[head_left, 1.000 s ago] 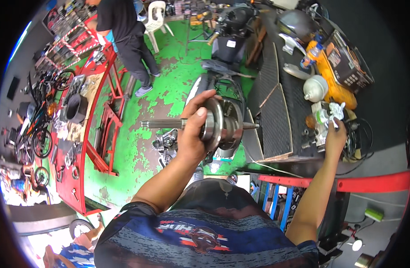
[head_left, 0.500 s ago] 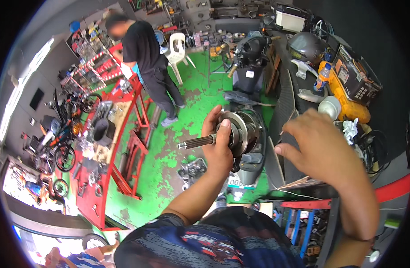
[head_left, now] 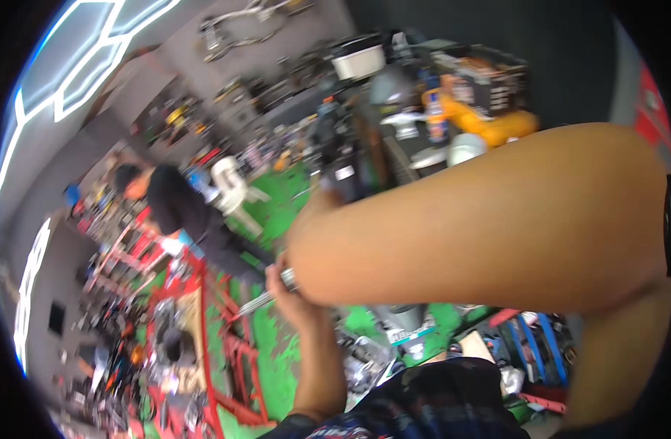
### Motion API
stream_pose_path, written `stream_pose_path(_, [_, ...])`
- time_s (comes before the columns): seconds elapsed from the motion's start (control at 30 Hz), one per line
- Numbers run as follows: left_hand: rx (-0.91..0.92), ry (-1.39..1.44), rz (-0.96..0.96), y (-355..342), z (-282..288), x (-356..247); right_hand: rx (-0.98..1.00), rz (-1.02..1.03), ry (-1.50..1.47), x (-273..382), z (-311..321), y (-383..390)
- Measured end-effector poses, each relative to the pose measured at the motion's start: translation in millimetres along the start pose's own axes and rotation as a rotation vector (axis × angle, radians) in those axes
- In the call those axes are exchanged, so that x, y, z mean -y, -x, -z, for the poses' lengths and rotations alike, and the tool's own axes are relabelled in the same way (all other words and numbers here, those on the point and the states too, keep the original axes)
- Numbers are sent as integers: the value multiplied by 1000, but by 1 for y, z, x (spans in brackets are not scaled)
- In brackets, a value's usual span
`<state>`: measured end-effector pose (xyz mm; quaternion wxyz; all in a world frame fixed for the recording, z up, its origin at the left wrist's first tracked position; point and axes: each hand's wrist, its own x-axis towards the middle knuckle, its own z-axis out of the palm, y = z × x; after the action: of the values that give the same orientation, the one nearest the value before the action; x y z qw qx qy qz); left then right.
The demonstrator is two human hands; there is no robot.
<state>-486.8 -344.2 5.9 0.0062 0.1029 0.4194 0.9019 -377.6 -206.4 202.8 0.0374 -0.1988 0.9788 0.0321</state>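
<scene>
My left hand (head_left: 297,301) is closed round a motorcycle crankshaft; its splined metal shaft (head_left: 256,304) sticks out to the left of my fingers. The rest of the crankshaft is hidden behind my right forearm, which crosses the middle of the view, large and near. At the far end of that forearm my right hand (head_left: 315,211) shows only in part, smeared by motion, above and beyond the left one. Whether it touches the crankshaft or holds anything cannot be seen.
A person in dark clothes (head_left: 176,208) stands at a red workbench (head_left: 209,366) on the left. Beyond are a white plastic chair (head_left: 233,186) and a scooter (head_left: 342,150). A yellow case (head_left: 489,126), a bottle (head_left: 436,121) and a box crowd the right-hand surface. Engine parts (head_left: 364,362) lie below.
The view has swung and blurred. My right arm has moved leftward across the front, its hand now near the left one. My left hand still grips the crankshaft, now mostly covered.
</scene>
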Motion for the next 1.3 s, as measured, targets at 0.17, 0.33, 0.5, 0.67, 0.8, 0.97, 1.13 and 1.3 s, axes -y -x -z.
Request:
stream_pose_path(0.17, [42, 224, 254, 2, -16, -2, -18, -137, -128, 4, -32, 11])
stream_pose_path(0.33, [79, 339, 191, -5, -3, -5, -189, -358, -400, 29, -97, 21])
stream_pose_path(0.5, [80, 476, 185, 13, -36, -25, -685, -303, -802, 69, -161, 8])
stream_pose_path(0.67, [177, 420, 99, 21, -34, -35, -835, -90, -696, 81, -154, 19])
stream_pose_path(0.8, [253, 438, 97, 20, -32, -26, -905, 107, -588, 67, -127, 37])
stream_pose_path(0.97, [342, 546, 263, 22, -34, -29, -1068, -1, -409, 43, -115, 43])
stream_pose_path(1.13, [471, 718, 349, 18, -24, -22, -995, -204, -54, 57, -103, 36])
stream_pose_path(1.3, [481, 839, 463, 24, -25, -19, -1121, -135, -130, 52, -94, 39])
